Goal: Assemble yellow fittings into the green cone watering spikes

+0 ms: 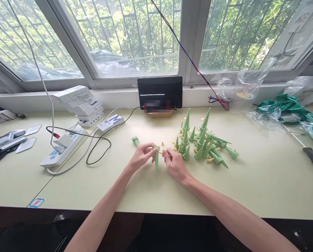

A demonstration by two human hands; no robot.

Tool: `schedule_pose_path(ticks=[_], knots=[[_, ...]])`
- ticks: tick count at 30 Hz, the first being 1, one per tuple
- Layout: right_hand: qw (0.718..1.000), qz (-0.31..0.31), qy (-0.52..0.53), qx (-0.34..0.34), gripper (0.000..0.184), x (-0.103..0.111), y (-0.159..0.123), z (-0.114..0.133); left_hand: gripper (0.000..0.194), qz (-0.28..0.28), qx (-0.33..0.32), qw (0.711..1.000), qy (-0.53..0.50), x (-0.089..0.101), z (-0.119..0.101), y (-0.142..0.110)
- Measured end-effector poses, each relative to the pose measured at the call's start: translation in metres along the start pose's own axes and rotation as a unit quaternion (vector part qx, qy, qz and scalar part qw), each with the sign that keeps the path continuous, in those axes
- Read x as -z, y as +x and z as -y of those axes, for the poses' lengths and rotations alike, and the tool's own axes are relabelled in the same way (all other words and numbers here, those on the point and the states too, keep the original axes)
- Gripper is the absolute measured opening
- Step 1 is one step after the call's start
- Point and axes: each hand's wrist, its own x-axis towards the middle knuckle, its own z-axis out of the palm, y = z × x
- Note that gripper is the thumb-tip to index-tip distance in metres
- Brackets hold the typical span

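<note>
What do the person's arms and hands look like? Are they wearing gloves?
No gloves: the left hand and right hand are bare. The left forearm and right forearm are slim and bare too, with no sleeves, watch or bracelet showing. A tiny spot marks the left forearm. Rings would be too small to tell.

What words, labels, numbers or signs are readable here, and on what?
"M" on the white box beside the stack; its smaller print is unreadable.
Stacked white boxes: print too small.
Tablet: screen text blurred.
Desk sticker: red mark, unclear.
Upper-right label: too small.
Held green cone: no readable text.
</note>
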Motion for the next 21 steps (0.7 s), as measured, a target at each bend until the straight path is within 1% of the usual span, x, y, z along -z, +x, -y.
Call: schedule_pose_path(ticks=[5, 11, 21], knots=[[1.0, -0.011, 0.019, 0.02, 0.023, 0.0014, -0.0002, 0.0021, 0.025, -0.027, 0.003, 1.0, 0.007, 0.002, 0.0004, 0.0013], [0.999, -0.017, 0.006, 0.042, 0.025, 0.0008, 0.0017, -0.0018, 0.025, -0.029, 0.006, 1.0, 0.008, 0.0015, -0.0001, 0.0016], [0.999, -0.016, 0.02, 0.043, 0.024, 0.0007, 0.001, -0.0046, 0.024, 0.017, 0.017, 1.0, 0.002, 0.0027, -0.0026, -0.0003]])
